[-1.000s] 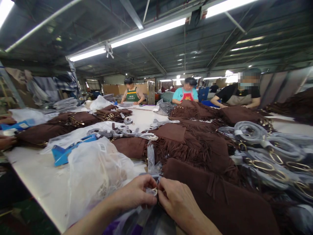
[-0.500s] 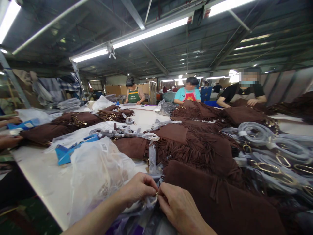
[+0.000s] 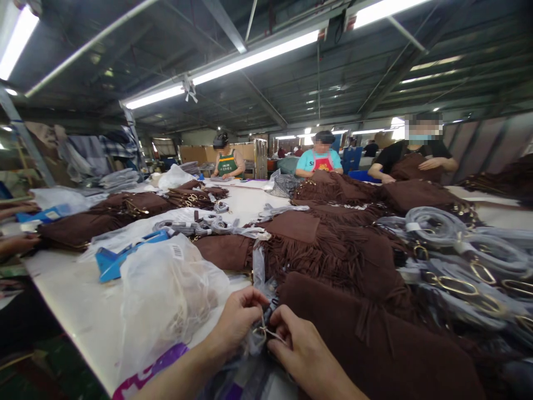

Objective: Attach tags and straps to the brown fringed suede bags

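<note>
Low in the centre, my left hand (image 3: 237, 319) pinches a thin pale cord (image 3: 272, 333) between thumb and fingertips. My right hand (image 3: 302, 347), just beside it, has its thumb and fingers closed on the same cord. Below the fingertips, a small metal ring (image 3: 260, 331) shows against clear plastic wrapping. What the cord is fixed to is partly hidden by my hands. Right of my hands lies a dark brown suede-like bag (image 3: 358, 322) with fringe. A clear plastic bag (image 3: 166, 289) with pale contents stands left of my left hand.
A blue tape dispenser (image 3: 110, 261) sits behind the plastic bag. Fringed brown pieces (image 3: 333, 244) are heaped across the table (image 3: 62, 294). Wrapped straps with gold rings (image 3: 453, 283) lie at right. Several co-workers stand around; another person's hand (image 3: 19, 244) shows at far left.
My hands have moved slightly apart, and a pale cord now shows stretched between them. A purple-printed part of the plastic has come into view below my left arm. The co-worker at right has shifted their arms.
</note>
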The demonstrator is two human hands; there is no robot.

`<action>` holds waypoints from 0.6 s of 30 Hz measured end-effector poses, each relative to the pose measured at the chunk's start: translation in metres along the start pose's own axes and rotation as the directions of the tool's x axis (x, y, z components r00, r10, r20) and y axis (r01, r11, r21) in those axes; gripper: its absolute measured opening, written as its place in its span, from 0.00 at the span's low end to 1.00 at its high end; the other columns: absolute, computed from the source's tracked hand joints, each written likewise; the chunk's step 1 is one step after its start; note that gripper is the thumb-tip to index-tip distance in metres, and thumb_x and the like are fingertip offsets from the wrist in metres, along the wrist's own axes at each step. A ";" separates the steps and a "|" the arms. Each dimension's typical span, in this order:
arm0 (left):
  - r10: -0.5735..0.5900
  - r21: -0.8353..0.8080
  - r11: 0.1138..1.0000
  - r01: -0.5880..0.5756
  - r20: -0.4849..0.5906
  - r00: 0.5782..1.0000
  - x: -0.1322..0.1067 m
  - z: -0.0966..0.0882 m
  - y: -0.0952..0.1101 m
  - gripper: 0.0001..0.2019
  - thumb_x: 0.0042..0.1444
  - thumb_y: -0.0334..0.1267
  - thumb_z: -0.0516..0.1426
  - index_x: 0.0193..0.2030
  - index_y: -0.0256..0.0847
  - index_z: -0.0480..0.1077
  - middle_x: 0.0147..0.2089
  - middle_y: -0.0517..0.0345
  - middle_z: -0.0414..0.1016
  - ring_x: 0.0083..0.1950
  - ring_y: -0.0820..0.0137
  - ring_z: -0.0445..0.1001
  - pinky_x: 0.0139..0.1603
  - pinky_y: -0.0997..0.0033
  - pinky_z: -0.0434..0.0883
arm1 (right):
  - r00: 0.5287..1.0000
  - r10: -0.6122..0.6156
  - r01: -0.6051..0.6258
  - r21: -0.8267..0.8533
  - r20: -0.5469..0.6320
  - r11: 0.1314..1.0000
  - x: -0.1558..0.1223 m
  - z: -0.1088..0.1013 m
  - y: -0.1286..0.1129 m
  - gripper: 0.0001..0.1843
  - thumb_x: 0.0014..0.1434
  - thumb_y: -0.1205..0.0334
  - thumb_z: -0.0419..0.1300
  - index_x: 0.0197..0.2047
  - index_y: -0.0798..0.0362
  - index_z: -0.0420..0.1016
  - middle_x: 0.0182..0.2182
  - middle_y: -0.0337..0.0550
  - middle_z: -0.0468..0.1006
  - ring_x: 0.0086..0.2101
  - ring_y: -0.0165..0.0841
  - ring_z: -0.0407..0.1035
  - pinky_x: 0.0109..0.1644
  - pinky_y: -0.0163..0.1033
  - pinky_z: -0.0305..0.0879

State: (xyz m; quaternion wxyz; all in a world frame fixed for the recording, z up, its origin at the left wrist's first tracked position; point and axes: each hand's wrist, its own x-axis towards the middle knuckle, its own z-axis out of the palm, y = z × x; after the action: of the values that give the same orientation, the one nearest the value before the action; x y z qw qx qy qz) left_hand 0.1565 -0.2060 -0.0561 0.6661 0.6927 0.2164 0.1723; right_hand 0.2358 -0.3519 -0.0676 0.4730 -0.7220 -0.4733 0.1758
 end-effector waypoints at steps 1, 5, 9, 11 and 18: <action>0.025 -0.013 1.000 -0.025 -0.013 1.000 0.000 0.000 0.002 0.11 0.36 0.31 0.55 0.31 0.37 0.70 0.21 0.67 0.64 0.26 0.74 0.61 0.29 0.74 0.57 | 1.000 0.023 -0.023 0.060 -0.001 0.998 0.001 0.000 0.000 0.10 0.49 0.74 0.56 0.35 0.52 0.68 0.23 0.31 0.69 0.24 0.30 0.65 0.28 0.32 0.55; 0.133 -0.014 0.991 -0.133 0.008 0.991 -0.002 0.003 0.022 0.11 0.42 0.35 0.59 0.35 0.38 0.68 0.25 0.66 0.66 0.28 0.75 0.63 0.31 0.74 0.60 | 0.993 0.117 -0.117 0.266 0.015 0.957 0.007 -0.003 -0.003 0.09 0.60 0.58 0.53 0.34 0.52 0.71 0.19 0.33 0.70 0.18 0.29 0.63 0.23 0.32 0.56; 0.221 0.065 0.972 -0.226 0.067 0.973 -0.003 0.013 0.037 0.10 0.44 0.35 0.58 0.35 0.38 0.68 0.27 0.64 0.68 0.29 0.74 0.65 0.32 0.74 0.62 | 0.996 0.066 -0.041 0.351 -0.059 0.935 0.014 -0.005 -0.008 0.15 0.59 0.51 0.56 0.31 0.53 0.73 0.24 0.35 0.71 0.20 0.28 0.63 0.25 0.33 0.56; 0.239 0.095 0.965 -0.243 0.056 0.969 -0.003 0.016 0.038 0.09 0.46 0.35 0.57 0.36 0.38 0.69 0.28 0.63 0.69 0.30 0.73 0.66 0.33 0.74 0.63 | 0.993 0.057 -0.013 0.387 -0.102 0.922 0.015 -0.005 -0.007 0.16 0.59 0.50 0.58 0.29 0.54 0.73 0.23 0.34 0.69 0.19 0.28 0.63 0.25 0.33 0.56; 0.168 0.390 0.899 -0.201 0.117 0.979 -0.011 0.006 0.019 0.07 0.49 0.35 0.54 0.27 0.38 0.73 0.28 0.58 0.71 0.33 0.68 0.69 0.37 0.71 0.64 | 0.986 0.125 -0.060 0.475 -0.107 0.878 0.014 -0.003 0.001 0.17 0.58 0.47 0.60 0.30 0.53 0.74 0.18 0.32 0.69 0.17 0.28 0.64 0.24 0.32 0.54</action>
State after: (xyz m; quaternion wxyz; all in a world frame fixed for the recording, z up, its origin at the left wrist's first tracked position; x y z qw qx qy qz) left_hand 0.1519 -0.2173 -0.0371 0.4996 0.8377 0.1533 0.1586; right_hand 0.2460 -0.3417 -0.0644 0.6556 -0.6178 -0.3486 0.2586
